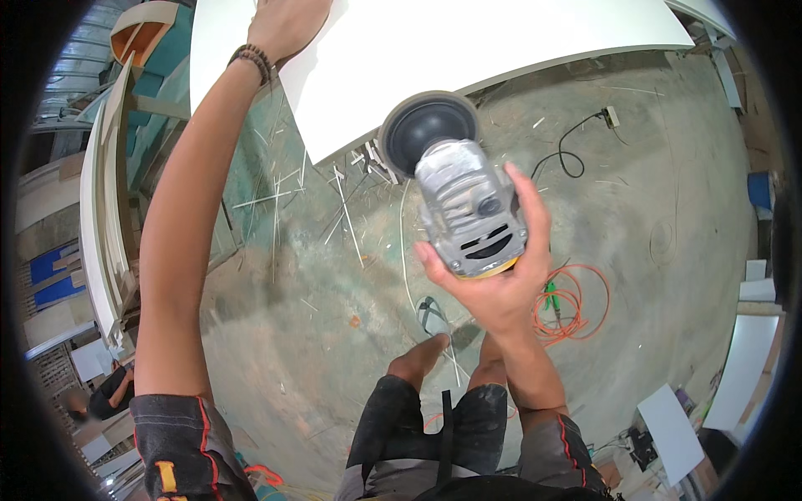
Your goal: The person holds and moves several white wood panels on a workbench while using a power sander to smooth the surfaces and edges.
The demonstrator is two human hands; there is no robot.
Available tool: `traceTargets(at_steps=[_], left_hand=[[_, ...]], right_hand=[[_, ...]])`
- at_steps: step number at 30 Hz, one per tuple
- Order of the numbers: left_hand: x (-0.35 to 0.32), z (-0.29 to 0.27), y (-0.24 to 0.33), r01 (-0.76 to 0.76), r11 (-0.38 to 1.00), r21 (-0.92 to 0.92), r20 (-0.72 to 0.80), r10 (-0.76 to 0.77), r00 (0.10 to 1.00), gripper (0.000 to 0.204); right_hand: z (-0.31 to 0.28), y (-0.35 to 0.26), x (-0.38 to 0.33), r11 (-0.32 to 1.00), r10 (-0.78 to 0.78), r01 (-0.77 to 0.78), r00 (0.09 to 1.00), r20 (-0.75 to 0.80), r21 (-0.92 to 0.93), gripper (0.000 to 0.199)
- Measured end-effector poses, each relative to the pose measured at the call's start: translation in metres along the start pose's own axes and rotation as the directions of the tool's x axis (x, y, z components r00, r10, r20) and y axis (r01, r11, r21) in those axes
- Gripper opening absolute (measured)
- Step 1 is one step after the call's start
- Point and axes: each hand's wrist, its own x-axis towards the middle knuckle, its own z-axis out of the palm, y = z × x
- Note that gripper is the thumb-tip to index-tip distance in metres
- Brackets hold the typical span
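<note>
My right hand (505, 284) is closed around the body of an angle grinder (468, 200) with a grey metal gear housing and a yellow part near my palm. Its round dark disc or pad (430, 125) faces forward and covers part of the near edge of a large white panel (468, 42). Whether the pad touches that edge cannot be told. My left hand (288, 25) is at the far left, on the white panel's surface. Its fingers run out of the picture at the top, so their pose is hidden.
Thin white offcuts (347, 217) litter the concrete floor. An orange coiled hose (576, 309) lies at right, and a black cord (568, 163) runs to a socket block. Long curved boards (104, 217) stand at left. Another person (113, 392) is at lower left.
</note>
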Motion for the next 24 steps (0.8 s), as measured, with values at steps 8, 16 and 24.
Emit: traceTargets(at_steps=[8, 16, 24], left_hand=[[-0.013, -0.009, 0.010, 0.007, 0.998, 0.063, -0.023, -0.006, 1.000, 0.059], [-0.003, 0.008, -0.030, -0.154, 0.969, 0.190, -0.042, 0.165, 0.985, 0.072], [-0.004, -0.001, 0.000, -0.041, 0.998, 0.053, -0.045, 0.043, 0.998, 0.072]], right_hand=[[-0.027, 0.022, 0.019, 0.993, 0.089, -0.075, 0.981, -0.172, 0.088, 0.095], [-0.059, 0.048, 0.043, 0.983, 0.152, -0.123, 0.963, -0.224, 0.137, 0.093], [-0.100, 0.070, 0.073, 0.965, 0.217, -0.173, 0.949, -0.228, 0.199, 0.091]])
